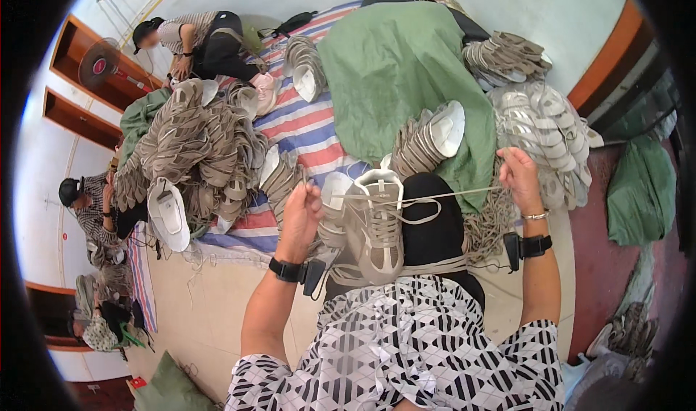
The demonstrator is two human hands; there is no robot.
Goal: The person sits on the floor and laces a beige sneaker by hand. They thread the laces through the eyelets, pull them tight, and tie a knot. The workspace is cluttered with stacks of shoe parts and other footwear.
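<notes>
On my lap lies a taupe shoe upper, its tongue pointing away from me and its front crossed by lacing. A beige shoelace is pulled out sideways from the top of the lacing, with a loose loop hanging on the right. My left hand, to the left of the upper, is closed in a pinch on the lace. Well out to the right and raised, my right hand has curled fingers gripping the lace's other side. Both hands are apart from the upper itself.
Stacked uppers stand just beyond my knees, by a green cloth. A large heap of uppers lies left on a striped sheet. Loose laces hang beside my right knee. Other people sit at the left.
</notes>
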